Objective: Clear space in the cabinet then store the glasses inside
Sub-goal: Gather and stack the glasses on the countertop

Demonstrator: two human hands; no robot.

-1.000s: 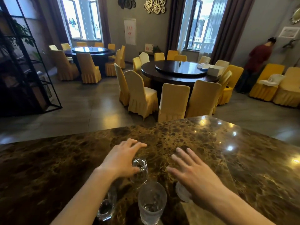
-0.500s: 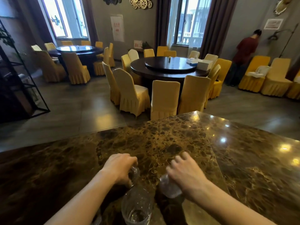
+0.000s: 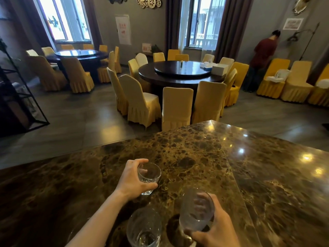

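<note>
My left hand (image 3: 130, 180) is closed around a short clear tumbler (image 3: 149, 175), held upright just above the brown marble counter (image 3: 195, 154). My right hand (image 3: 216, 229) grips a taller clear glass (image 3: 195, 211), lifted and tilted slightly, near the bottom of the view. A third clear glass (image 3: 144, 229) stands on the counter between my forearms, at the lower edge. No cabinet is in view.
Beyond the counter stand round dark dining tables (image 3: 179, 72) ringed by yellow-covered chairs (image 3: 177, 107). A black metal shelf (image 3: 16, 97) is at the left. A person in a dark red top (image 3: 263, 56) stands at the far right wall.
Both hands closed on glasses and lifted them off the counter. The right hand has drawn back toward me with its glass; the left holds its tumbler upright.
</note>
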